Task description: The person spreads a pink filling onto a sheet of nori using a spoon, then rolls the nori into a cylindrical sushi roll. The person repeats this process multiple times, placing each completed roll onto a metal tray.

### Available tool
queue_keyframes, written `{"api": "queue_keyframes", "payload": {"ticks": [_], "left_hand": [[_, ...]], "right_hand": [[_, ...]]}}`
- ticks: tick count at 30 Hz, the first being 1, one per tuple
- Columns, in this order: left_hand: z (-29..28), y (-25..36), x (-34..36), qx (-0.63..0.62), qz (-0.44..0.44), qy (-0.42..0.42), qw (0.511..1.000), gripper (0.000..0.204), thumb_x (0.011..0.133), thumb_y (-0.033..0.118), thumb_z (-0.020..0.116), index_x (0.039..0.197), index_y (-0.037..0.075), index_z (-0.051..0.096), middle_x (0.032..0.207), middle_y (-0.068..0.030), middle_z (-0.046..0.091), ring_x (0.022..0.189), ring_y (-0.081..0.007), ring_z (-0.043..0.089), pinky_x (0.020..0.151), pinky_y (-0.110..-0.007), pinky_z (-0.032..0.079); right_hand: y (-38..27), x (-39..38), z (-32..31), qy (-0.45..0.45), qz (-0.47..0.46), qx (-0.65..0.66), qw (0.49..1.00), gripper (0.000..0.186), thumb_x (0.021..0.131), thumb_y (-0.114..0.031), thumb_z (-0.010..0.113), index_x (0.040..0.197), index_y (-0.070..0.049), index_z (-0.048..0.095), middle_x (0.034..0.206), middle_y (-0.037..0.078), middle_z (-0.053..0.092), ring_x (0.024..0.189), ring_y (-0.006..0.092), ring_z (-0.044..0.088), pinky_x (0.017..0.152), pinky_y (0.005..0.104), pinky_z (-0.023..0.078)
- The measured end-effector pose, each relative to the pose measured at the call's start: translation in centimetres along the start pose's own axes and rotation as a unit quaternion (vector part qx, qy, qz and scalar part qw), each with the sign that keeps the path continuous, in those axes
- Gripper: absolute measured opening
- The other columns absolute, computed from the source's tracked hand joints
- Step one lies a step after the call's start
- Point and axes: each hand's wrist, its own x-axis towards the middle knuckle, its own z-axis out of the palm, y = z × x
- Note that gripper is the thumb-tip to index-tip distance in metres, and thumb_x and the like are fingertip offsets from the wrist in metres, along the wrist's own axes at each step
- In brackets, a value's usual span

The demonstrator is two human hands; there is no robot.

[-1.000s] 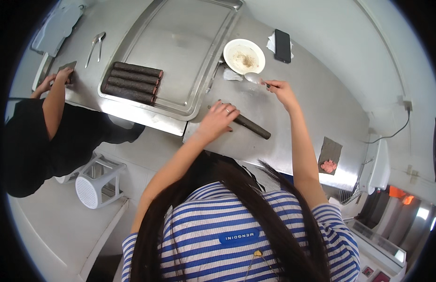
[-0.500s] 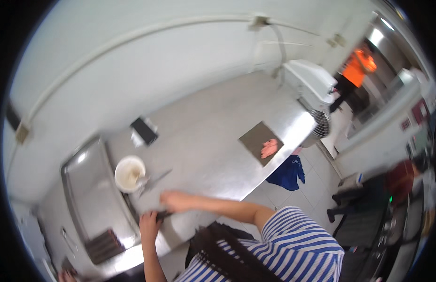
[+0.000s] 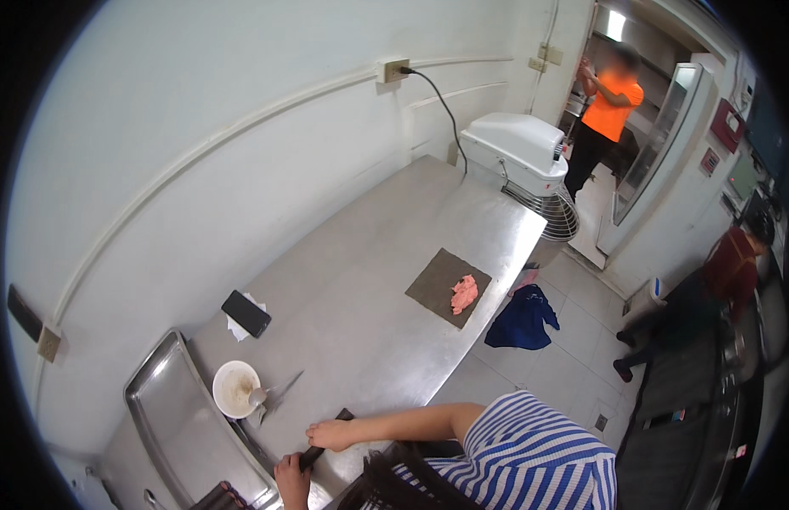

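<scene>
At the near edge of the steel table (image 3: 360, 293), my left hand (image 3: 293, 482) closes around the lower end of a dark seaweed roll (image 3: 309, 460). My right hand (image 3: 330, 434) lies curled over the same roll farther up, and the far end sticks out past it. A white bowl (image 3: 218, 393) with a little pale filling stands just beyond my hands. In it leans a spoon (image 3: 257, 397), with a thin blade-like tool (image 3: 287, 385) beside it. Farther right, a flat dark seaweed sheet (image 3: 428, 285) carries a lump of pink filling (image 3: 464, 294).
A metal tray (image 3: 169, 408) to the left bears several dark rolls (image 3: 222, 498). A phone (image 3: 246, 314) lies on white paper near the wall. At the table's far end stands a white mixer (image 3: 517, 149). One person (image 3: 613, 110) is in the doorway, another (image 3: 727, 268) at right.
The view has turned and steadied. My right hand, blurred above the roll before, now rests on it. My left hand stays on the near end.
</scene>
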Motion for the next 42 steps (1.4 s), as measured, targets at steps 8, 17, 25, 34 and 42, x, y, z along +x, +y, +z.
{"api": "queue_keyframes", "payload": {"ticks": [8,17,25,34,42], "left_hand": [[0.6,2.2,-2.2,0.026,-0.056,-0.014,0.998,0.038,0.072,0.019,0.07,0.106,0.007,0.058,0.093,-0.0149,0.063,0.089,-0.0334,0.06,0.085,-0.046,0.044],[-0.7,0.5,-13.0,-0.29,-0.417,-0.181,0.842,0.066,0.085,0.062,0.056,0.102,0.0,0.07,0.099,-0.0197,0.069,0.098,-0.0315,0.065,0.084,-0.037,0.05],[4.1,5.7,-10.3,-0.535,-0.266,-0.134,0.791,0.051,0.083,0.039,0.07,0.116,0.001,0.063,0.102,-0.0091,0.07,0.094,-0.0232,0.065,0.086,-0.033,0.048],[-1.2,6.6,-8.8,-0.229,-0.298,-0.097,0.921,0.036,0.073,0.032,0.074,0.101,0.011,0.068,0.089,-0.0127,0.07,0.084,-0.0302,0.067,0.075,-0.04,0.052],[-9.6,-4.2,-6.2,-0.219,-0.137,-0.175,0.95,0.029,0.072,0.027,0.074,0.095,0.009,0.069,0.086,-0.0112,0.071,0.082,-0.028,0.068,0.073,-0.037,0.052]], "right_hand": [[0.3,-1.1,-0.4,-0.027,-0.102,0.065,0.992,0.021,0.071,-0.003,0.055,0.09,-0.003,0.062,0.095,0.015,0.061,0.097,0.0325,0.058,0.086,0.0409,0.048],[-1.6,-2.0,-2.6,-0.096,-0.195,0.113,0.969,0.028,0.074,0.001,0.055,0.101,-0.002,0.061,0.099,0.012,0.058,0.098,0.0307,0.056,0.083,0.0413,0.048],[-1.7,-2.7,-2.7,-0.16,-0.262,0.135,0.942,0.027,0.074,0.0,0.056,0.101,-0.003,0.06,0.099,0.011,0.058,0.099,0.0299,0.056,0.085,0.0406,0.047],[-0.3,-2.3,-5.0,-0.175,-0.145,0.211,0.951,0.035,0.072,-0.007,0.068,0.107,-0.007,0.061,0.102,0.01,0.061,0.099,0.0297,0.057,0.086,0.0393,0.047],[-5.0,3.1,-7.1,-0.11,-0.025,0.265,0.958,0.031,0.072,-0.009,0.07,0.102,-0.006,0.064,0.096,0.012,0.065,0.088,0.0326,0.062,0.078,0.0387,0.05]]}}
